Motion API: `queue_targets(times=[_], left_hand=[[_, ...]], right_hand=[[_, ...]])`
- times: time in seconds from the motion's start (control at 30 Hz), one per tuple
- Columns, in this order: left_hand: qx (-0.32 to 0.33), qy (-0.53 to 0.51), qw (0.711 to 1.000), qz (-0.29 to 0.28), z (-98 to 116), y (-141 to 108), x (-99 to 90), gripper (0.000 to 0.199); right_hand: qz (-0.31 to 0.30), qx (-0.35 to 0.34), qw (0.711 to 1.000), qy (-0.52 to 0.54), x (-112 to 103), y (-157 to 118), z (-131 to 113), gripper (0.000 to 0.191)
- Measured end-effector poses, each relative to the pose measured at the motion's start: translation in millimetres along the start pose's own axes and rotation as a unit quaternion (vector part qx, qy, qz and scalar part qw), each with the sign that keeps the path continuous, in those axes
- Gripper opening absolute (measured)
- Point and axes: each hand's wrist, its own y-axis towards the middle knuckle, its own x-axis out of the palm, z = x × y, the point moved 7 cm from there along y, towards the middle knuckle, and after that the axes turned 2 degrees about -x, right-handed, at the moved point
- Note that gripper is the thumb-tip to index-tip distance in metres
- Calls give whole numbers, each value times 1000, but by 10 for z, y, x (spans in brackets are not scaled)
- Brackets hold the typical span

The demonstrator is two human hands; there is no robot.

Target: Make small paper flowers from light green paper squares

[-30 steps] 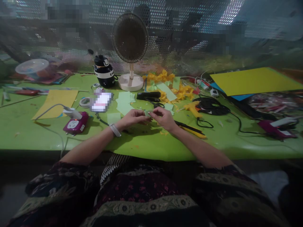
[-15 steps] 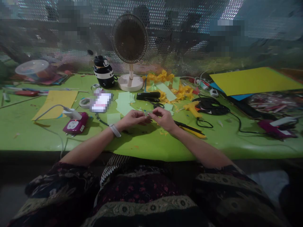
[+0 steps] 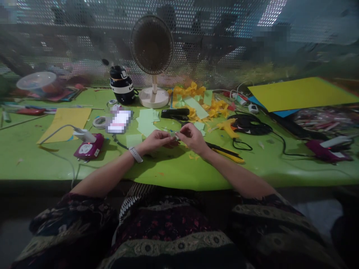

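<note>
My left hand (image 3: 157, 141) and my right hand (image 3: 194, 139) meet above the green table (image 3: 168, 175). The fingertips of both pinch around something small and pale between them, too small to make out. A watch with a light strap is on my left wrist. Beyond my hands lie a black stapler (image 3: 176, 113), partly hidden scissors and pale green paper pieces (image 3: 147, 121). A yellow-and-black cutter (image 3: 227, 155) rests beside my right wrist.
A fan (image 3: 153, 98) and a black bottle (image 3: 122, 86) stand at the back. Yellow paper flowers (image 3: 193, 90), a yellow glue gun (image 3: 230, 127) and its cord lie to the right. Purple power sockets (image 3: 89, 147) and a lit phone (image 3: 119, 121) are on the left.
My right fingers have shifted slightly around the small pale thing, while my left hand keeps nearly the same pose. The whole view has moved a little.
</note>
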Motion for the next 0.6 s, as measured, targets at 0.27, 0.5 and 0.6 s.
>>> queue_targets(times=[0.27, 0.5, 0.6], left_hand=[[-25, 6, 999, -21, -38, -12, 32, 46], [-32, 16, 999, -13, -56, -23, 16, 44], [-41, 17, 999, -14, -86, -16, 27, 46]], right_hand=[[-61, -23, 995, -69, 76, 0, -18, 47], [-54, -39, 993, -98, 124, -21, -104, 52], [-45, -44, 993, -104, 127, -29, -114, 52]])
